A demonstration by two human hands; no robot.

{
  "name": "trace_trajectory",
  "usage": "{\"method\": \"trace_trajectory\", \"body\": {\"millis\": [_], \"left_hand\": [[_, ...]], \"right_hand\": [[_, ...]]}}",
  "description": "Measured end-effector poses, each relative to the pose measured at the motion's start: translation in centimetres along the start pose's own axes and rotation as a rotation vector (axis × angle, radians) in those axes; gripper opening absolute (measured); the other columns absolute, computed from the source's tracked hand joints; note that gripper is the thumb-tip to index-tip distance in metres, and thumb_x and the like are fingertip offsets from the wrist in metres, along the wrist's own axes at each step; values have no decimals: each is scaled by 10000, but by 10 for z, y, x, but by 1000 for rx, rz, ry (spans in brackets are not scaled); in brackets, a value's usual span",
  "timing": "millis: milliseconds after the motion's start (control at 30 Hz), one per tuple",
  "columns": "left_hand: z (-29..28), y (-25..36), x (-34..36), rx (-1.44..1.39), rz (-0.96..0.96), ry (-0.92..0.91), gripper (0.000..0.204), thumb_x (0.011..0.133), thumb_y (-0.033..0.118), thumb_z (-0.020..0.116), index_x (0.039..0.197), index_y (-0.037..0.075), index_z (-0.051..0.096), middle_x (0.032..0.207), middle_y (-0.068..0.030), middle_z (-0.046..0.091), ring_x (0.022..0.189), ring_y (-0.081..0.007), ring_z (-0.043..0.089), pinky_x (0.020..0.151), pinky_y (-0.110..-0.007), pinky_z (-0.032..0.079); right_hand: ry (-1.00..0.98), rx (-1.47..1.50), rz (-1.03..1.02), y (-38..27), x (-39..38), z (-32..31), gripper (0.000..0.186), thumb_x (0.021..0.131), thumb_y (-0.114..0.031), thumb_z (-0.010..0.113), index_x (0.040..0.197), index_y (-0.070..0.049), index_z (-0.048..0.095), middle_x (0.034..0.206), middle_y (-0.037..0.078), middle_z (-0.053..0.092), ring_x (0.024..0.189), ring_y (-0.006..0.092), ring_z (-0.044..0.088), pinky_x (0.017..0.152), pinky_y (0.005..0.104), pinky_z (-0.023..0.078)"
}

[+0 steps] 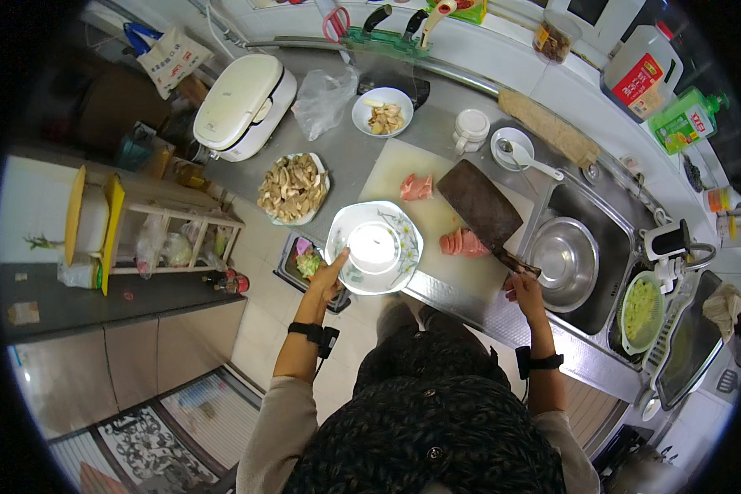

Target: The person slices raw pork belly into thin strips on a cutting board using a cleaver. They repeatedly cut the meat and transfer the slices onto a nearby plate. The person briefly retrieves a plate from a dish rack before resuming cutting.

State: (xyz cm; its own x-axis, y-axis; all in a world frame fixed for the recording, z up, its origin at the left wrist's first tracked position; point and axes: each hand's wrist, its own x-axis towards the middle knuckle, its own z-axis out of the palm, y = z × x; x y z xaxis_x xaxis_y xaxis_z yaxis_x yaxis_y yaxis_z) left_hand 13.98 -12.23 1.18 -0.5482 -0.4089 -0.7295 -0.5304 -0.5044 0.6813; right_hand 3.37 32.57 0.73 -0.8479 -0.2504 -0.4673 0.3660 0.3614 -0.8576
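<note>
My left hand (328, 280) grips the rim of a white bowl (362, 221) with a green floral pattern, thumb over the edge. The bowl is held over the counter's front edge, and its inside shows nothing but a bright reflection. At the handle of a dark, broad-bladed cleaver (479, 203), my right hand (525, 295) has its fingers closed. The blade is above the white cutting board (379, 177). Sliced raw meat (463, 243) lies on the board by the blade, and another piece of raw meat (417, 187) sits further left.
A plate of sliced mushrooms (292, 188), a bowl of garlic and ginger (383, 113) and a cream cooker (245, 107) stand to the left and back. On the right, the sink (605, 280) holds a steel basin (561, 262). A green colander (640, 313) holds chopped vegetables.
</note>
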Motion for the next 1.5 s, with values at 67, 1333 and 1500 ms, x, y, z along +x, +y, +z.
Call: {"method": "trace_trajectory", "body": {"millis": [67,1333,1500], "left_hand": [[1,15,18,158,32,-2,698,717,430,760,1145,-62,511,919,-104,644,718,-155,621,511,-269,484],[2,77,62,309,124,-169,555,818,312,690,1181,-74,525,1117,-129,595,949,-189,568,805,-296,445],[-13,76,49,295,42,-206,528,809,339,693,1166,-20,542,1016,-89,626,890,-165,581,721,-300,464]], "right_hand": [[54,39,23,9,-1,9,267,946,-230,445,845,-14,566,705,71,610,570,125,582,502,248,485],[739,-497,40,55,16,73,272,775,-179,577,924,45,538,830,233,587,822,404,541,738,486,433],[729,-433,27,59,12,74,275,761,-177,584,951,21,553,827,213,597,807,389,544,722,483,436]]}}
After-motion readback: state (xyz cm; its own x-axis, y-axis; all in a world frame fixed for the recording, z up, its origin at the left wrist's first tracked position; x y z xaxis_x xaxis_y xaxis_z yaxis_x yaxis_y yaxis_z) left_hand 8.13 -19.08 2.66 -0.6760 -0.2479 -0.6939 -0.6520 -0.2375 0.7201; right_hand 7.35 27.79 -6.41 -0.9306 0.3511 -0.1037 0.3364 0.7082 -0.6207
